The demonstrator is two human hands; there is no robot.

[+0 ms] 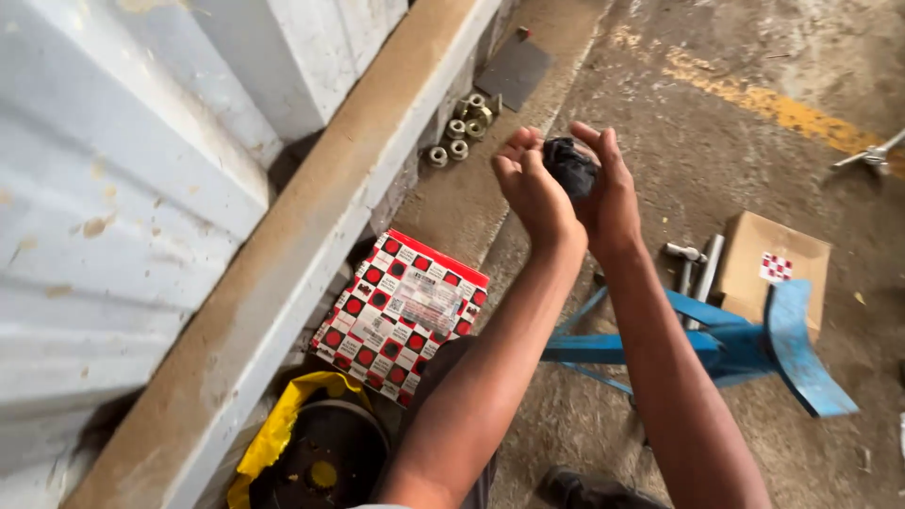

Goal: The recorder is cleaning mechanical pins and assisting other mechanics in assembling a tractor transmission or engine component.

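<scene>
Both our hands meet in front of us over the concrete floor [660, 160], the left hand [533, 188] and right hand [611, 193] cupped closed around a small black part [568, 165] pinched between them, equally near each.

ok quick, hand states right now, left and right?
Left hand: fingers curled around the dark black object, holding it.
Right hand: cupped against the same object, holding it.
</scene>
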